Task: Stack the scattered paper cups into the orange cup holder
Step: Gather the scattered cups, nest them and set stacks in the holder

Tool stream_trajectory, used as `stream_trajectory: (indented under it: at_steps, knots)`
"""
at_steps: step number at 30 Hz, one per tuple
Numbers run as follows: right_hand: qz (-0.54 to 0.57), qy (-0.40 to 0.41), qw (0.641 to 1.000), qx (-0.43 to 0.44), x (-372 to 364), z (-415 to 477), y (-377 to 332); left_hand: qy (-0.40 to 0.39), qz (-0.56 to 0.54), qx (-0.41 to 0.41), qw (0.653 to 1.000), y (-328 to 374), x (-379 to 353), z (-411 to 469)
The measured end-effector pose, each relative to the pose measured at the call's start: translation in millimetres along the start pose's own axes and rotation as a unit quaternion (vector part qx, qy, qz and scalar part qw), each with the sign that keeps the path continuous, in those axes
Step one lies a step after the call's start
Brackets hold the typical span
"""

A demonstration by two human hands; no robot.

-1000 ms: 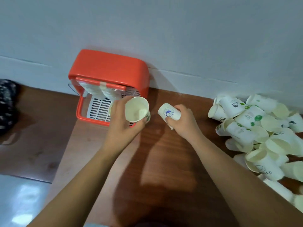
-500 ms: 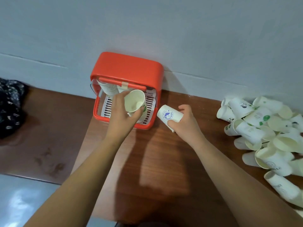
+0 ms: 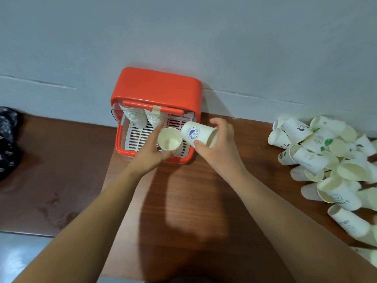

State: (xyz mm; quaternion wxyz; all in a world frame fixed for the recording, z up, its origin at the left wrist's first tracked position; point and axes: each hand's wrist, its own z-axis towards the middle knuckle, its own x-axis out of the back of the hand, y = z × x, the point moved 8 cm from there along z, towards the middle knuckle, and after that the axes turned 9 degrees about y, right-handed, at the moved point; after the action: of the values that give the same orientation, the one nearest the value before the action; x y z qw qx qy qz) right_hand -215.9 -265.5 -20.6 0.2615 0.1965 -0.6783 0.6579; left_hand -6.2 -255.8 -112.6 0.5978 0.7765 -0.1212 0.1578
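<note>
The orange cup holder [image 3: 157, 87] stands against the wall at the table's back edge, its front open onto a white slatted tray. Two stacks of paper cups [image 3: 142, 117] hang inside at the back left. My left hand [image 3: 152, 153] grips an upright white paper cup [image 3: 169, 141], mouth up, over the tray's front. My right hand [image 3: 217, 148] grips a second paper cup with a blue emblem [image 3: 196, 134], tilted on its side with its base pointing left, just right of the first cup and touching it.
A heap of several scattered paper cups [image 3: 330, 158] covers the right side of the wooden table [image 3: 204, 201]. A dark patterned cloth [image 3: 7, 139] lies on the lower brown surface at the far left. The grey wall [image 3: 183, 37] closes the back.
Both hands moved closer together over the holder's tray. The right hand brought the blue-emblem cup left and up until it meets the cup in the left hand. The view shifted so the holder sits more central.
</note>
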Motion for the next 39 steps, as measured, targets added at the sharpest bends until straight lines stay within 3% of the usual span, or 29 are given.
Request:
stream_trajectory:
  at_steps: [6, 11, 16, 20, 24, 29, 34, 39]
  knots:
    - [-0.033, 0.025, 0.993, 0.111, -32.2, -7.8, -24.6, -0.052, 0.032, -0.034, 0.998, -9.5, 2.3, 0.5]
    - [-0.158, -0.04, 0.963, 0.216, -60.6, -6.0, -28.8, -0.031, -0.054, 0.044, 0.997, -15.6, 5.7, -1.5]
    - [-0.075, -0.106, 0.983, 0.13, -84.8, -4.8, -1.5, -0.05, -0.1, 0.054, 0.992, -16.5, 2.9, -5.8]
    - [-0.06, -0.112, 0.989, 0.079, -91.5, -1.9, 3.2, -0.062, -0.073, 0.021, 0.995, -11.9, -2.6, -4.7]
    - [-0.015, -0.084, 0.996, 0.006, -91.8, 1.4, 19.9, -0.022, -0.082, 0.056, 0.995, -16.8, 4.6, -0.7]
    - [0.016, -0.084, 0.994, -0.073, -98.5, -6.4, 47.9, -0.057, -0.071, 0.054, 0.994, -27.9, 0.8, 3.0]
    - [0.046, -0.076, 0.992, -0.091, -102.4, -2.7, 52.8, -0.044, -0.052, 0.056, 0.996, -34.1, -5.7, 12.0]
    - [0.038, -0.009, 0.998, -0.058, -109.1, 12.3, 50.1, 0.012, -0.058, 0.033, 0.998, -20.0, -7.8, 28.2]
